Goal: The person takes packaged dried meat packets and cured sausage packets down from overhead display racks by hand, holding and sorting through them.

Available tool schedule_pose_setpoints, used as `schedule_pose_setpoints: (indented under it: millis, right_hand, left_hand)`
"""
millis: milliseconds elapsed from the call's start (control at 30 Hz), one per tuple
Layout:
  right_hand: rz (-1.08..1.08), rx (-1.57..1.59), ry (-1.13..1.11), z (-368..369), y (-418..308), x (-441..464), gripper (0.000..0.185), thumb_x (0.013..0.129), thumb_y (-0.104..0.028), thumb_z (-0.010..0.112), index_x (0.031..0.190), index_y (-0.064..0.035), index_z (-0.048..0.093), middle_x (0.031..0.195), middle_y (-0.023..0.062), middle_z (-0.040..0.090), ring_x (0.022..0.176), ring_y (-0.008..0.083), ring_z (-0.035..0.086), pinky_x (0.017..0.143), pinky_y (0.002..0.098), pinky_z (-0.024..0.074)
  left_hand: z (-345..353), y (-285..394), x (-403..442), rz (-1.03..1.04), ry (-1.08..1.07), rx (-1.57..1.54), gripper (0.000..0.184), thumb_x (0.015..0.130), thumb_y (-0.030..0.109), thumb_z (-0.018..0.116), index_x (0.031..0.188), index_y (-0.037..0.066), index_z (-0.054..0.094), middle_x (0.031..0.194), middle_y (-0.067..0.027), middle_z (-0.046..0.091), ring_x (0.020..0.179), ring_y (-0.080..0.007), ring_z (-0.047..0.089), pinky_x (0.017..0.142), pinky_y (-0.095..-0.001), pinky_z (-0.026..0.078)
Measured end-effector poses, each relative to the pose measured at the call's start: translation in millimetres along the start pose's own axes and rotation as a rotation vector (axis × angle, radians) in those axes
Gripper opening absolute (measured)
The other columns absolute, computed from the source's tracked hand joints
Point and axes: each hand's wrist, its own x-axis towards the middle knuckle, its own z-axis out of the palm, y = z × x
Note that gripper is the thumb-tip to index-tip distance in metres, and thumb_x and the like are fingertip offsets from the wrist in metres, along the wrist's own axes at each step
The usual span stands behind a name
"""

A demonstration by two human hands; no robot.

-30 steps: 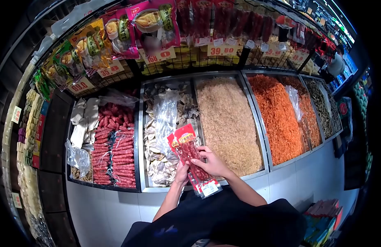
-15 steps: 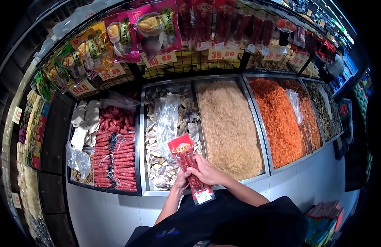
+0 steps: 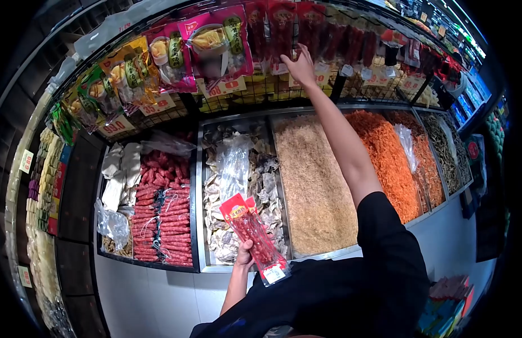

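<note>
My left hand [image 3: 245,254] is closed on the side of a red, clear-fronted pack of sausages [image 3: 255,231] with a white label at its near end. A second red corner peeks out behind that pack, so another may lie beneath it. My right arm stretches up and forward over the bins. At its end my right hand [image 3: 301,69] is open, fingers apart, in front of the hanging red sausage packs [image 3: 310,28]. Whether the fingertips touch one I cannot tell.
Below are bins of loose sausages [image 3: 176,225], pale dried pieces [image 3: 219,231], small tan dried goods [image 3: 314,191] and orange dried goods [image 3: 379,163]. Pink bags [image 3: 216,42] hang left of the red packs, above price cards [image 3: 227,86]. A dark shelf stands left.
My right hand has let go of the sausage pack and moved up to the hanging row. My left hand keeps the pack, now slightly lower.
</note>
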Motion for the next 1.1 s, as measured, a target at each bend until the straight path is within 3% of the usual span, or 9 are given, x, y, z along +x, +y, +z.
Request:
schedule_pose_setpoints:
  millis: [267, 433, 467, 533, 600, 800, 933, 1033, 1100]
  right_hand:
    - [0.104, -0.058, 0.004, 32, 6, 40, 0.088, 0.083, -0.037, 0.073, 0.147, 0.0019, 0.027, 0.148, 0.0214, 0.036, 0.137, 0.0343, 0.036, 0.112, 0.0445, 0.0336]
    - [0.133, -0.068, -0.192, -11, -2, 31, 0.1, 0.079, -0.049, 0.072, 0.15, 0.001, 0.024, 0.154, 0.0179, 0.029, 0.143, 0.0315, 0.027, 0.113, 0.043, 0.0338]
    - [0.09, 0.058, -0.219, -12, 14, 36, 0.083, 0.082, -0.046, 0.07, 0.142, 0.0026, 0.039, 0.138, 0.0196, 0.05, 0.129, 0.0292, 0.049, 0.099, 0.0396, 0.0482]
    - [0.246, 0.592, -0.577, -72, -31, 7, 0.056, 0.086, -0.039, 0.068, 0.121, 0.0017, 0.053, 0.106, 0.0139, 0.066, 0.092, 0.0208, 0.067, 0.076, 0.0318, 0.0565]
    - [0.205, 0.801, -0.579, -117, -58, -23, 0.033, 0.088, -0.028, 0.068, 0.103, -0.0025, 0.055, 0.079, 0.0058, 0.065, 0.061, 0.012, 0.063, 0.058, 0.0248, 0.0542]
    - [0.263, 0.95, -0.723, -214, -70, -164, 0.042, 0.082, -0.017, 0.07, 0.115, 0.0002, 0.05, 0.081, 0.0078, 0.065, 0.065, 0.0138, 0.065, 0.061, 0.0255, 0.0559]
    - [0.402, 0.692, -0.874, -195, -51, -282, 0.047, 0.085, -0.018, 0.072, 0.121, 0.0014, 0.049, 0.087, 0.0082, 0.066, 0.076, 0.015, 0.067, 0.07, 0.0285, 0.0567]
    - [0.712, 0.742, -1.036, -170, -53, -357, 0.045, 0.091, -0.013, 0.067, 0.128, 0.0024, 0.046, 0.096, 0.0082, 0.067, 0.082, 0.0139, 0.066, 0.074, 0.0295, 0.0556]
    - [0.693, 0.81, -0.896, -148, -60, -407, 0.049, 0.093, -0.01, 0.064, 0.135, 0.003, 0.041, 0.107, 0.0101, 0.065, 0.091, 0.014, 0.065, 0.08, 0.0291, 0.0542]
  left_hand:
    - [-1, 1, -4, 0.116, 0.019, -0.001, 0.09, 0.075, 0.045, 0.078, 0.14, -0.005, 0.039, 0.13, -0.0201, 0.056, 0.114, -0.0351, 0.061, 0.102, -0.0522, 0.048]
    - [1, 2, -8, 0.078, -0.012, -0.038, 0.089, 0.076, 0.045, 0.077, 0.14, -0.004, 0.039, 0.135, -0.0167, 0.053, 0.115, -0.034, 0.06, 0.102, -0.0525, 0.048]
    - [0, 2, -8, 0.075, -0.012, -0.04, 0.089, 0.076, 0.045, 0.077, 0.14, -0.004, 0.039, 0.135, -0.0167, 0.053, 0.115, -0.034, 0.06, 0.102, -0.0525, 0.048]
    - [-3, 1, -9, 0.048, -0.033, -0.032, 0.09, 0.076, 0.045, 0.077, 0.14, -0.004, 0.038, 0.136, -0.016, 0.051, 0.116, -0.0334, 0.059, 0.102, -0.0523, 0.048]
    - [7, 5, -8, 0.058, -0.002, -0.031, 0.09, 0.075, 0.045, 0.078, 0.14, -0.004, 0.038, 0.137, -0.0164, 0.051, 0.115, -0.0328, 0.06, 0.102, -0.0521, 0.048]
    - [18, 0, 1, 0.077, 0.021, 0.017, 0.092, 0.074, 0.046, 0.079, 0.14, -0.004, 0.039, 0.123, -0.0204, 0.06, 0.11, -0.032, 0.063, 0.1, -0.0481, 0.049]
    - [5, -12, 12, 0.006, -0.052, 0.02, 0.081, 0.079, 0.041, 0.076, 0.138, -0.004, 0.041, 0.117, -0.0204, 0.063, 0.107, -0.0306, 0.064, 0.097, -0.0454, 0.051]
    - [20, -16, 19, -0.002, 0.007, 0.068, 0.074, 0.082, 0.035, 0.075, 0.135, -0.004, 0.042, 0.121, -0.0186, 0.06, 0.107, -0.0292, 0.064, 0.094, -0.0437, 0.053]
    - [22, -21, 23, -0.017, 0.036, 0.093, 0.074, 0.082, 0.029, 0.073, 0.139, 0.001, 0.035, 0.131, -0.0152, 0.053, 0.113, -0.028, 0.06, 0.096, -0.0425, 0.051]
